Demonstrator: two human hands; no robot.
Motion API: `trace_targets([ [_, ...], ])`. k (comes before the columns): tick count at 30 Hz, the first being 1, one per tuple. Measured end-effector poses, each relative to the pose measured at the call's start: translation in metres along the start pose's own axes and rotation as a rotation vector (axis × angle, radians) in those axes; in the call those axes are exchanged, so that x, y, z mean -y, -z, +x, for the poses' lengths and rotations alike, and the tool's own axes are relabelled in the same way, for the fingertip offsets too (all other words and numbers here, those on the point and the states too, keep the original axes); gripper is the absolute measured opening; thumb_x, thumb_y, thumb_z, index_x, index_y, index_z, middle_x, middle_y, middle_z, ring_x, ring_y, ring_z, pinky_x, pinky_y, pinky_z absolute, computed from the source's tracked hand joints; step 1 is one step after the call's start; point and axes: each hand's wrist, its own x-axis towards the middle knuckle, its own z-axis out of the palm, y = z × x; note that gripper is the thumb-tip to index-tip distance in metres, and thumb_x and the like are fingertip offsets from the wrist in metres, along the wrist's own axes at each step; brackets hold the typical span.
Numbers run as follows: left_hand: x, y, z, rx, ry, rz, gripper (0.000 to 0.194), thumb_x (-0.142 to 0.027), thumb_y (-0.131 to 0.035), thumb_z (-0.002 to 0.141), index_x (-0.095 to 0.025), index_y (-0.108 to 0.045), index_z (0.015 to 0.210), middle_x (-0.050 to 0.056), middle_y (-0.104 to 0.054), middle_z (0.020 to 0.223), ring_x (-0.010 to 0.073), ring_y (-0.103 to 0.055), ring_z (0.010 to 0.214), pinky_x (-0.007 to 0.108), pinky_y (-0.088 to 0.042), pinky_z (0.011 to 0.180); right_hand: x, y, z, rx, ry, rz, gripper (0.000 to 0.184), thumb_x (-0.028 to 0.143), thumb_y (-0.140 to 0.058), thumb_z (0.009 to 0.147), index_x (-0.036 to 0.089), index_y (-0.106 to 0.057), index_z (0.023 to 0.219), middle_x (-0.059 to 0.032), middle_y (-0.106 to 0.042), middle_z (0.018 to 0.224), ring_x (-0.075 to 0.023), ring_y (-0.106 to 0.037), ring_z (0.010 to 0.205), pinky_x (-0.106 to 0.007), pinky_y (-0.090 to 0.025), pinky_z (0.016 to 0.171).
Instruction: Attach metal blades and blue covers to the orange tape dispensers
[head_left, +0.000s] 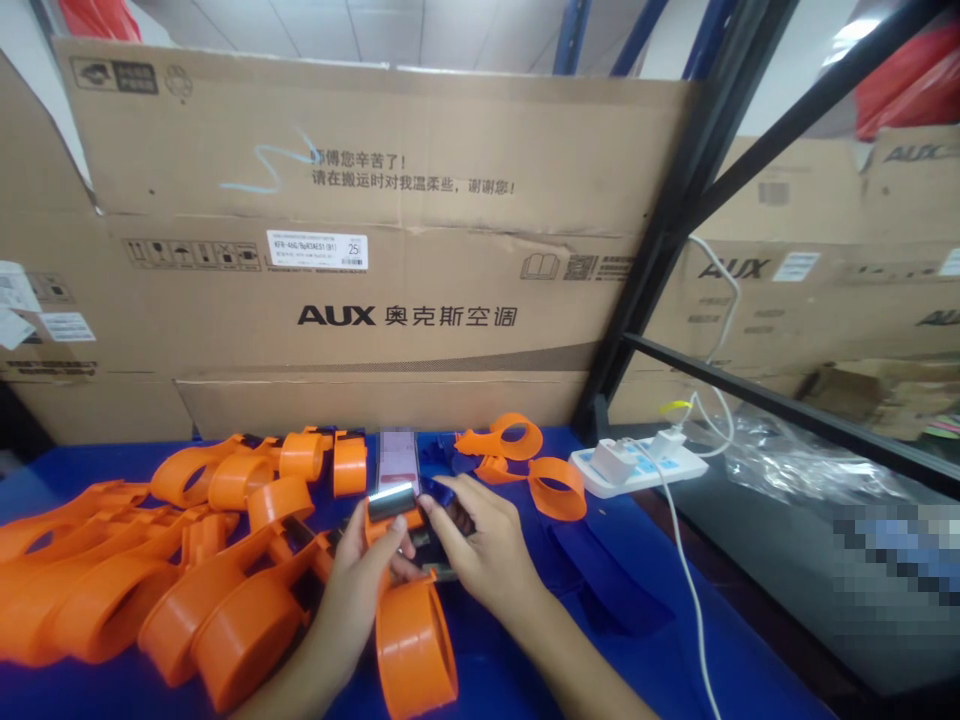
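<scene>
An orange plastic tape dispenser [415, 645] lies on the blue cloth [495, 670] just in front of me. My left hand [367, 580] is curled round its front end, thumb up by a shiny metal roller [390, 500]. My right hand [480, 545] comes in from the right, fingers closed on the dark head of the same dispenser beside the roller. Both hands meet over the part.
Several more orange dispensers [135, 590] are heaped at the left, with loose orange pieces [559, 487] at the back. A white power strip [637, 465] with cable lies at the right. Large cardboard boxes [360, 220] wall off the back; a black shelf frame [675, 220] rises at the right.
</scene>
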Motion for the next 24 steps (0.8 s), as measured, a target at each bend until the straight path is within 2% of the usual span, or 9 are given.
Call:
trace_targets([
  [2, 0.0, 0.0, 0.001, 0.001, -0.012, 0.023, 0.044, -0.041, -0.081, 0.08, -0.02, -0.059, 0.111, -0.003, -0.067, 0.07, 0.012, -0.065, 0.053, 0.026, -0.057, 0.061, -0.001, 0.001, 0.0, 0.043, 0.025, -0.013, 0.02, 0.027, -0.053, 0.102, 0.023, -0.066, 0.117, -0.0062, -0.065, 0.086, -0.0216, -0.062, 0.074, -0.035, -0.05, 0.07],
  [5, 0.0, 0.0, 0.001, -0.024, -0.034, 0.066, 0.039, -0.042, -0.08, 0.081, -0.02, -0.059, 0.104, -0.003, -0.066, 0.07, 0.012, -0.065, 0.054, 0.026, -0.056, 0.062, -0.001, 0.003, -0.001, 0.176, 0.067, -0.06, 0.032, 0.023, -0.044, 0.104, 0.023, -0.061, 0.131, -0.0085, -0.066, 0.093, -0.023, -0.064, 0.081, -0.036, -0.052, 0.074],
  [7, -0.001, 0.0, 0.001, -0.031, -0.043, 0.073, 0.039, -0.043, -0.08, 0.081, -0.02, -0.059, 0.104, -0.003, -0.066, 0.07, 0.0124, -0.065, 0.055, 0.026, -0.056, 0.061, -0.001, 0.004, -0.002, 0.19, 0.091, -0.106, 0.034, 0.021, -0.043, 0.104, 0.021, -0.059, 0.134, -0.009, -0.067, 0.093, -0.0231, -0.064, 0.081, -0.036, -0.052, 0.073],
  [9, -0.001, 0.001, 0.001, -0.034, -0.046, 0.083, 0.04, -0.043, -0.079, 0.081, -0.02, -0.058, 0.106, -0.003, -0.066, 0.07, 0.0128, -0.066, 0.055, 0.025, -0.056, 0.06, -0.001, 0.004, -0.003, 0.147, 0.103, -0.157, 0.028, 0.02, -0.045, 0.102, 0.02, -0.063, 0.122, -0.0086, -0.066, 0.089, -0.0223, -0.062, 0.076, -0.035, -0.05, 0.069],
  [11, 0.0, 0.002, 0.001, -0.036, -0.05, 0.105, 0.04, -0.043, -0.078, 0.082, -0.021, -0.058, 0.108, -0.003, -0.067, 0.071, 0.0126, -0.066, 0.056, 0.025, -0.056, 0.06, -0.002, 0.005, -0.004, 0.114, 0.115, -0.206, 0.018, 0.021, -0.047, 0.101, 0.02, -0.065, 0.101, -0.0068, -0.065, 0.081, -0.0207, -0.06, 0.07, -0.033, -0.047, 0.063],
  [14, 0.001, 0.003, 0.0, -0.028, -0.05, 0.115, 0.04, -0.043, -0.078, 0.082, -0.021, -0.059, 0.108, -0.003, -0.067, 0.072, 0.012, -0.065, 0.055, 0.024, -0.056, 0.06, -0.002, 0.006, -0.003, 0.123, 0.165, -0.262, 0.018, 0.021, -0.051, 0.097, 0.022, -0.059, 0.081, -0.0038, -0.06, 0.071, -0.0184, -0.054, 0.062, -0.031, -0.039, 0.056],
  [18, 0.0, 0.002, -0.002, -0.034, -0.04, 0.092, 0.041, -0.043, -0.081, 0.079, -0.021, -0.06, 0.105, -0.003, -0.066, 0.07, 0.0117, -0.064, 0.053, 0.024, -0.056, 0.058, -0.001, 0.009, 0.0, 0.136, 0.217, -0.288, 0.017, 0.024, -0.052, 0.097, 0.023, -0.057, 0.081, -0.0037, -0.059, 0.072, -0.0176, -0.051, 0.062, -0.03, -0.037, 0.056],
  [24, -0.002, 0.0, -0.002, -0.046, -0.025, 0.058, 0.049, -0.043, -0.085, 0.073, -0.02, -0.063, 0.111, -0.002, -0.068, 0.068, 0.0139, -0.065, 0.051, 0.026, -0.057, 0.056, 0.0, 0.013, 0.003, 0.235, 0.189, -0.2, 0.018, 0.033, -0.055, 0.1, 0.023, -0.058, 0.086, -0.0049, -0.063, 0.083, -0.018, -0.055, 0.07, -0.029, -0.041, 0.061],
])
